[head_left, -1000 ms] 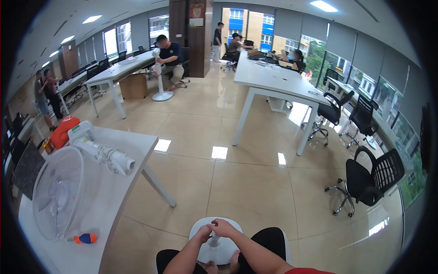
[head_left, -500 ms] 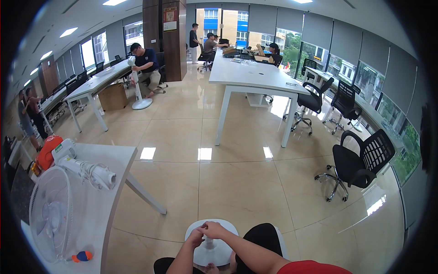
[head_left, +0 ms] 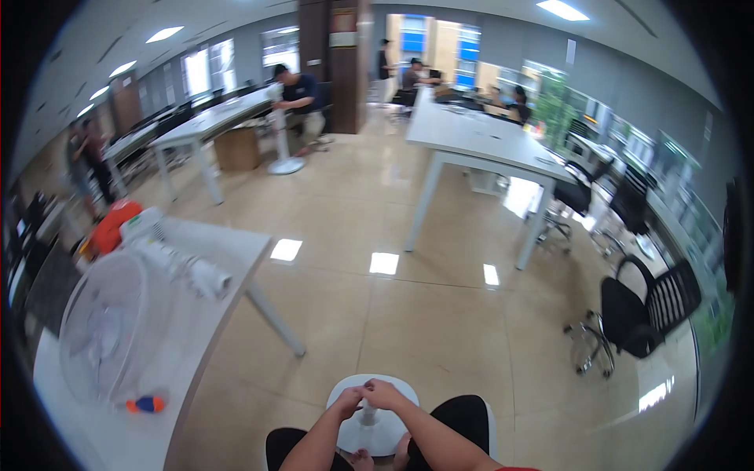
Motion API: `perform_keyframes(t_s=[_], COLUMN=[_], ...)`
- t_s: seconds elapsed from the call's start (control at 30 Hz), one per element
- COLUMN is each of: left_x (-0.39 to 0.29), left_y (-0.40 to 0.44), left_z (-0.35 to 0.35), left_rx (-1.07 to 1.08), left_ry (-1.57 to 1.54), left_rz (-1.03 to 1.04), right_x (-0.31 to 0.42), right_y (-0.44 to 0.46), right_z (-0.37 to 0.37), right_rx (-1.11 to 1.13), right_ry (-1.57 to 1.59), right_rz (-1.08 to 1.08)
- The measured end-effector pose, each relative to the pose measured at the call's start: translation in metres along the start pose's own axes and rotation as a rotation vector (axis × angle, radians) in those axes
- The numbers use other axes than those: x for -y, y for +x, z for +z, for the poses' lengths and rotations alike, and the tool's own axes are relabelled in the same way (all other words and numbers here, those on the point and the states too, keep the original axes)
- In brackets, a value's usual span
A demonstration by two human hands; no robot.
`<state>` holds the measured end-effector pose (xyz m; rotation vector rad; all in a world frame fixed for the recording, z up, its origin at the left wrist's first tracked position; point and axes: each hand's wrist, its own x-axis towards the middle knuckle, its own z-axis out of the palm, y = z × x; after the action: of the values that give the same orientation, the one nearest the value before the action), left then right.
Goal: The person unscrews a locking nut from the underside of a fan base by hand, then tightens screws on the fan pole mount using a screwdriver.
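Observation:
A white fan stand (head_left: pixel 338 392) with a round base and a short post stands on the floor between my legs. Over the top of its post, my left hand (head_left: pixel 348 402) and my right hand (head_left: pixel 381 394) come together with curled, closed fingers. What they pinch is hidden or too small to make out; whether they touch the post is unclear. On the table at left lie a round fan guard (head_left: pixel 106 330) with a fan blade behind its mesh, a white fan body (head_left: pixel 184 263), and an orange-and-blue screwdriver handle (head_left: pixel 146 404).
The white table (head_left: pixel 192 337) reaches close on my left, with an orange bag-like item (head_left: pixel 116 226) at its far end. A long white table (head_left: pixel 487 141) stands ahead, and a black office chair (head_left: pixel 640 314) at right. Another person (head_left: pixel 298 98) sits by a second fan stand (head_left: pixel 281 149).
My view has turned left and tilted, so the room appears shifted to the right and blurred. My hands stay together above the fan stand.

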<state>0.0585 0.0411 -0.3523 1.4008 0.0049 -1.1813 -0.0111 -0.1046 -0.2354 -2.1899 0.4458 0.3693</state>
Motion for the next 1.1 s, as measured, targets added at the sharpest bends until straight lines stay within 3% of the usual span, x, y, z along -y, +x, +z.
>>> perform_keyframes(t_s=[0.27, 0.37, 0.43, 0.57, 1.0, 1.1], left_x=[-0.021, -0.047, -0.052, -0.054, -0.020, -0.025], left_y=[-0.004, -0.018, -0.015, 0.000, 0.024, -0.013], left_z=[0.003, 0.012, 0.013, 0.016, 0.002, 0.004], left_rx=[0.011, -0.060, 0.001, 0.020, 0.213, 0.203], left_ry=[0.133, 0.306, 0.403, 0.346, 0.222, -0.005], left_rz=[-0.073, -0.119, -0.161, -0.163, -0.186, -0.090], right_x=[0.012, 0.017, 0.022, 0.020, 0.007, 0.012], right_y=[-0.007, -0.009, -0.011, -0.004, -0.009, -0.015], right_z=[-0.007, -0.009, -0.009, -0.006, -0.006, -0.009], right_rx=[-0.006, -0.012, -0.020, 0.037, -0.018, -0.009], right_ry=[-0.009, -0.049, -0.074, -0.037, -0.033, 0.017], right_rz=[-0.047, -0.055, -0.052, 0.065, -0.009, -0.021])
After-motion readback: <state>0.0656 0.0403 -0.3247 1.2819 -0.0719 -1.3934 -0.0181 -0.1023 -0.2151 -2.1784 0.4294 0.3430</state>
